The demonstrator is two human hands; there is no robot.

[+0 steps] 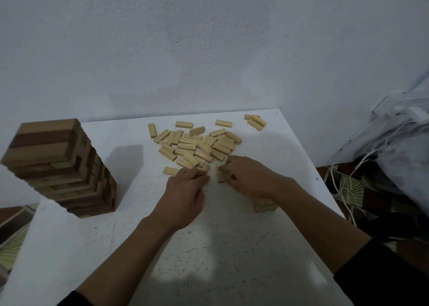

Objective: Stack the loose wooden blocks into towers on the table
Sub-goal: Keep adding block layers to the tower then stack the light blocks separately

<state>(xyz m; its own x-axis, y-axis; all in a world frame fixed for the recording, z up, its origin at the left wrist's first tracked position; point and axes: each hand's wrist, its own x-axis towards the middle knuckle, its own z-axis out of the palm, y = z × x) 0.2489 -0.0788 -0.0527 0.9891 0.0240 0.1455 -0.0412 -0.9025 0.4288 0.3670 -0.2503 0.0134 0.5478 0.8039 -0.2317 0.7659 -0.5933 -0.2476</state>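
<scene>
The left hand (185,189) lies palm down at the near edge of the pile of loose blocks (199,145), its fingers bent and the fingertips against a small pale block (205,167). Whether it grips that block or only touches it, I cannot tell. The right hand (248,178) is just beside it, fingers and thumb curled round a pale block on end (220,175) that stands on the table in front of the pile. Both forearms are bare, with dark sleeves (383,271) pushed up toward the elbows.

The pile sits at the far middle of the white table (232,247), its pale blocks lying flat and crossing one another. A single block (171,170) lies just left of the left hand. A few more blocks (255,121) rest apart near the far right corner. A low stack of pale blocks (264,204) stands near the table's right edge, partly hidden by the right forearm. At the left edge rises a tall tower (62,166) of mixed dark and light blocks, upright and well apart from the pile.

The tabletop is speckled and stands against a pale, rough-textured wall (209,50). To the right a translucent bundle (399,143) with white cords (348,182) lies over a patterned fabric (362,189).
</scene>
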